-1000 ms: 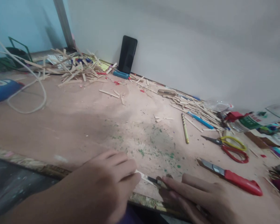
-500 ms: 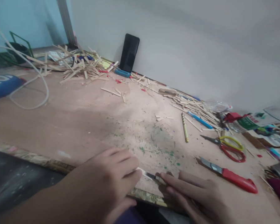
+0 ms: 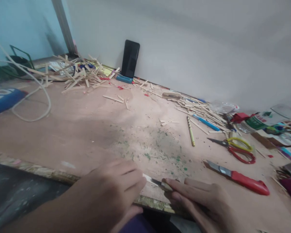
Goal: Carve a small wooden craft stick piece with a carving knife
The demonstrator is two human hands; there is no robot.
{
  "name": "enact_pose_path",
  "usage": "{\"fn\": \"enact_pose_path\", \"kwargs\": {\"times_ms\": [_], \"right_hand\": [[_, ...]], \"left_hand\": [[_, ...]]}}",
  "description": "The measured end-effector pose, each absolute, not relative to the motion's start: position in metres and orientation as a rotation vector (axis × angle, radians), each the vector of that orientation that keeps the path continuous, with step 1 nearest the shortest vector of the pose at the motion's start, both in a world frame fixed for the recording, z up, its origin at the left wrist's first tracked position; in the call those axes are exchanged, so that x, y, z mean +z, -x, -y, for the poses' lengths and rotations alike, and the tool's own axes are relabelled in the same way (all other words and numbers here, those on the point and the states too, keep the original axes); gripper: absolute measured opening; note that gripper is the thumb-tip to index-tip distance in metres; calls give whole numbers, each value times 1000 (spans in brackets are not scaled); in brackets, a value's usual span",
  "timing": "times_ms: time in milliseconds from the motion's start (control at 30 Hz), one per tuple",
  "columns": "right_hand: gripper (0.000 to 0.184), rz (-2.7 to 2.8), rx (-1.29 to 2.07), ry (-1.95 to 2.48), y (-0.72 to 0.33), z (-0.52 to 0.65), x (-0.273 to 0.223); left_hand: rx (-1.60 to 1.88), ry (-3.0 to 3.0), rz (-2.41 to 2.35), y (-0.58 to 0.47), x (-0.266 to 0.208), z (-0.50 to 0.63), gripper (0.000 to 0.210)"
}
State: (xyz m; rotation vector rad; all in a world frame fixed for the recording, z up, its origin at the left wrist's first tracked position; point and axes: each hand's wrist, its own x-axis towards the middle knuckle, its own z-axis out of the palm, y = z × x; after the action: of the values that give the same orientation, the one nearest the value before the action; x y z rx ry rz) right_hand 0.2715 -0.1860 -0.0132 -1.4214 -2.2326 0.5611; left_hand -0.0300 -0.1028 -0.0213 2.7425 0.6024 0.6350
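Observation:
Near the table's front edge, my left hand presses down on a pale wooden stick; only the stick's end shows past the fingers. My right hand is closed around the handle of a small knife. Its dark blade points left and touches the stick. The far part of the handle is hidden under my fingers. Green shavings lie scattered on the board just beyond both hands. To the right rests a red-handled utility knife.
Scissors, a pencil and a blue pen lie to the right. Wooden sticks are heaped at the back left and right. A phone leans on the wall. A white cable loops at left; a plastic bottle lies right.
The camera view has shifted slightly. Both hands keep nearly the same hold, with the small knife's blade still against the stick.

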Motion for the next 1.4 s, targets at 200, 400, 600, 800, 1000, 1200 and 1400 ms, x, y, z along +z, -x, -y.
{"fn": "enact_pose_path", "kwargs": {"times_ms": [200, 400, 600, 800, 1000, 1200, 1400], "right_hand": [[38, 2264, 429, 1333, -278, 184, -26], [30, 2215, 422, 1312, -279, 182, -35], [39, 2267, 387, 1301, -280, 180, -31], [40, 2286, 354, 1274, -279, 179, -31], [47, 2273, 329, 1239, -276, 176, -31], [34, 2263, 362, 1262, -277, 176, -31], [39, 2305, 250, 1236, -279, 177, -34]], "left_hand": [[663, -2759, -611, 29, -26, 103, 23], [655, -2799, -610, 29, -25, 102, 23], [702, -2787, -652, 27, -26, 103, 21], [732, -2779, -673, 24, -27, 102, 18], [717, -2802, -651, 30, -29, 105, 24], [801, -2831, -586, 29, -28, 103, 13], [738, -2819, -610, 27, -24, 103, 14]]}}
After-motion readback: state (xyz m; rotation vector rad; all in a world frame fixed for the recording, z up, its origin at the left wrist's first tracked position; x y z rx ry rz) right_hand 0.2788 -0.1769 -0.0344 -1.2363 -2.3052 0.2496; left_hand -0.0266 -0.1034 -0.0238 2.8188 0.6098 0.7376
